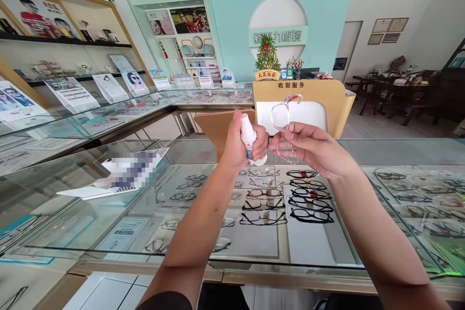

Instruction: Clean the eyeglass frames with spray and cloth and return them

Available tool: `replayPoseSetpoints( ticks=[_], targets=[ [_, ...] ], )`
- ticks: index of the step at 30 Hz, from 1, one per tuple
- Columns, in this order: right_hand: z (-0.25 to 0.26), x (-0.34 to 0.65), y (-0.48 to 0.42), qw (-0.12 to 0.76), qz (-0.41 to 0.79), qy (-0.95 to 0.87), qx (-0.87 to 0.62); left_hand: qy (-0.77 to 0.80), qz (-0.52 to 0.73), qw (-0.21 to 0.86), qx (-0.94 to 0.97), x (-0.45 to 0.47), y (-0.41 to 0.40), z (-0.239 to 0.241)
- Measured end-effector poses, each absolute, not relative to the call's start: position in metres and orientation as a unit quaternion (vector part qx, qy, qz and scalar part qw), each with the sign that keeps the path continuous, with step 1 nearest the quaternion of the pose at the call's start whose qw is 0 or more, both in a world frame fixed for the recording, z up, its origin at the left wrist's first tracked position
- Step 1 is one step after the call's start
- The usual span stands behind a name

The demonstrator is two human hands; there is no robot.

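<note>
While the left hand (250, 141) is clenching a small white bottle (248, 131), its thumb is lying along one side near the nozzle and its fingers are wrapping the other side. The bottle is standing nearly upright in this grasp, and a coloured label is showing between the fingers. At the same time, the right hand (308, 145) is pinching a pair of transparent eyeglasses (280, 115) near its middle, between thumb and fingers. These eyeglasses are being held on edge, so that one lens is sitting above the other. They are staying just beside the bottle, on its right, but are not touching it.

Both hands are hovering over a glass display counter (370, 147). Inside, below the hands, dark-framed glasses (311, 214) are lying in a column. On the left part of the glass top, a white folded card (90, 191) is resting. Farther away, a yellow cashier desk (339, 101) is facing the person.
</note>
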State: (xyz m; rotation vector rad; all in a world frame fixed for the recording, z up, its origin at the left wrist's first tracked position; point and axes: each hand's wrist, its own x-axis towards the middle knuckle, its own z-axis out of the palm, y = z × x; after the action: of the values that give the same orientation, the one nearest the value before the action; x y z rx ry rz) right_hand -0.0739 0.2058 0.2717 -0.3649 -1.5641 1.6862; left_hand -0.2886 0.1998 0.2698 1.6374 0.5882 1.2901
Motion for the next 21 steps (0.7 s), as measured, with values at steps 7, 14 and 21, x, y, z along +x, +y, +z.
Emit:
replayPoseSetpoints(
  ticks=[7, 14, 21],
  targets=[
    [0.271, -0.078, 0.202, 0.389, 0.658, -0.625, -0.159, 0.229, 0.477, 0.453, 0.718, -0.297, 0.205, 0.266],
    [0.271, -0.077, 0.203, 0.375, 0.645, -0.645, -0.165, 0.281, 0.504, 0.358, 0.734, -0.305, 0.211, 0.256],
    [0.272, -0.078, 0.201, 0.357, 0.646, -0.656, -0.156, 0.282, 0.497, 0.332, 0.751, -0.302, 0.212, 0.257]
  ],
)
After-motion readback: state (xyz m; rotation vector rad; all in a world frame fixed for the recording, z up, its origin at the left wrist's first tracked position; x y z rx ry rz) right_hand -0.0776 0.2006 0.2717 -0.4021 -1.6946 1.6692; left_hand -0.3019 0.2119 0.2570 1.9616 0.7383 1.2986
